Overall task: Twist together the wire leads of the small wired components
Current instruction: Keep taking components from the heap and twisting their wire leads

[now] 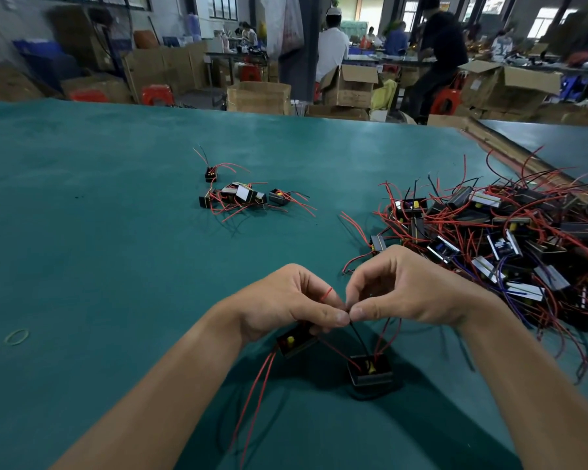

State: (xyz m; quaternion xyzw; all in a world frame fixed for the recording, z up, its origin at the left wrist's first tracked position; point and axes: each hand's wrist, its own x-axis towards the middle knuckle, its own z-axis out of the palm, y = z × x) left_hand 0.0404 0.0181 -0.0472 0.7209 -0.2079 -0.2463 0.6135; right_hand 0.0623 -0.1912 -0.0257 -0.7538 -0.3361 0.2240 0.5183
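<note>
Fingers (333, 315) of left hand (286, 303) and right hand (411, 293) touched thumb to thumb, both pinching black lead (357, 335), which ran steeply down to lower component (370, 369) on tabletop (116, 232); upper component (297, 340) sat under left palm.

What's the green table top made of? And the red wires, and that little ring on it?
Table top: probably a rubbery or vinyl mat, smooth, dull green.
Red wires: smooth plastic coating, it seems; they bend and curl.
Ring: likely a rubber band, thin, pale, slightly uneven loop.
</note>
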